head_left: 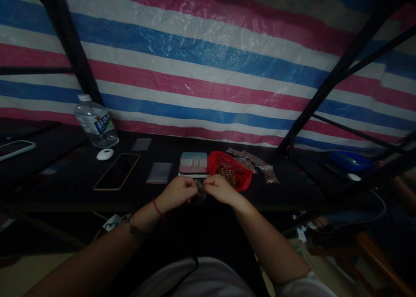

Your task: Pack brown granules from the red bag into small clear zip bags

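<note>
My left hand (pixel 177 192) and my right hand (pixel 220 188) are both closed, fingertips pinched together on a small clear plastic bag (pixel 200 188) held between them over the front edge of the dark table (pixel 65 193). Just behind my right hand lies a red plastic bag (pixel 238 169) with small brown pieces showing inside. Several small filled clear bags (pixel 260 167) lie in a row to its right.
On the table stand a water bottle (pixel 95 123), a white round object (pixel 105 154), a phone (pixel 117 171), flat empty clear bags (pixel 159 172), and a small scale-like pad (pixel 193 164). A striped tarp hangs behind. A blue object (pixel 349 160) lies far right.
</note>
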`<move>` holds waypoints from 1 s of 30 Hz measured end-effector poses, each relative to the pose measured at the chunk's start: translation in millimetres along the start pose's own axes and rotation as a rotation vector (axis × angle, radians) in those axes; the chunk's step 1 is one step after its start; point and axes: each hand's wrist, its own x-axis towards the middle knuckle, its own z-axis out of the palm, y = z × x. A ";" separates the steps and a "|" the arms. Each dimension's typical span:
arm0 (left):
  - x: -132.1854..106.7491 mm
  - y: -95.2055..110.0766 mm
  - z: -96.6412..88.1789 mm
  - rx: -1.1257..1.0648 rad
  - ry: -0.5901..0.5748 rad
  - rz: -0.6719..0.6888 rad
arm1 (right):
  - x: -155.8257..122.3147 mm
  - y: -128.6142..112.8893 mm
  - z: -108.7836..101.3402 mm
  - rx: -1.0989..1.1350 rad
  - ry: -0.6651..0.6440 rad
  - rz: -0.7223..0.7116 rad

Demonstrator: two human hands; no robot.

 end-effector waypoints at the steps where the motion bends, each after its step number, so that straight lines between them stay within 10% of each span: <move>1: 0.1 -0.1 -1.7 0.031 0.010 -0.026 | 0.2 0.3 -1.2 -0.032 0.050 0.015; 12: -0.1 -0.8 -30.8 0.251 0.234 0.350 | 3.1 4.9 1.7 0.280 0.264 -0.012; 21: -8.5 5.2 -41.0 -0.054 0.206 0.342 | -3.7 -5.5 1.9 0.921 -0.005 0.308; 30: -8.1 3.7 -44.3 -0.019 0.520 0.358 | -6.4 -6.2 -16.4 0.910 0.151 0.309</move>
